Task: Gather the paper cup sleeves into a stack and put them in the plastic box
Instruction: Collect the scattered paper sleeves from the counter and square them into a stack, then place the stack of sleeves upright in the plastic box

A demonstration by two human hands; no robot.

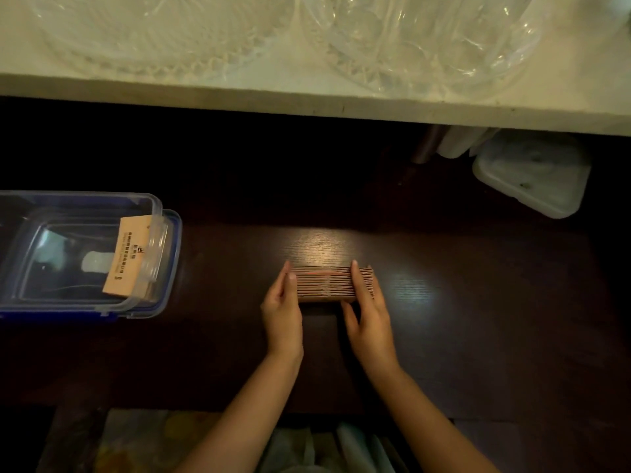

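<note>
My left hand (pixel 283 312) & right hand (pixel 367 319) squeezed the sleeves (pixel 324 283) at mid frame. Loose grip and they could've fanned out b4 the box (pixel 164 213), far left.

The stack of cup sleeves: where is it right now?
In the head view, the stack of sleeves stands on edge mid-frame on the dark table, pressed between the left hand and right hand, right of the plastic box.

path to plastic box (pixel 163 213): bare dark tabletop (pixel 225 268) | box: open-topped
</note>
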